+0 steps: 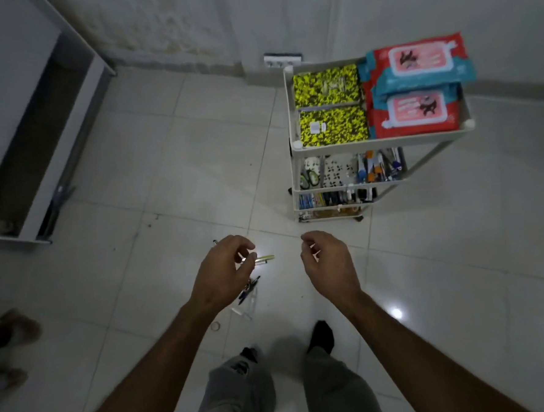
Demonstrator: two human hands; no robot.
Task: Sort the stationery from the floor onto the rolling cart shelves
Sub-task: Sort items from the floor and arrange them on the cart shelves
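My left hand (222, 272) hangs with fingers loosely curled, and whether they pinch the small yellow-green pen (263, 259) at their tips I cannot tell; my right hand (326, 261) is loosely curled and holds nothing. That pen's long axis runs left to right, pointing toward the right hand, and just below the left hand a small cluster of dark blue pens (248, 289) lies aslant on the glossy white tiled floor (182, 166), so I judge the left hand nearer. The white plastic rolling cart (297, 175) stands beyond the right hand, its shelves already stocked.
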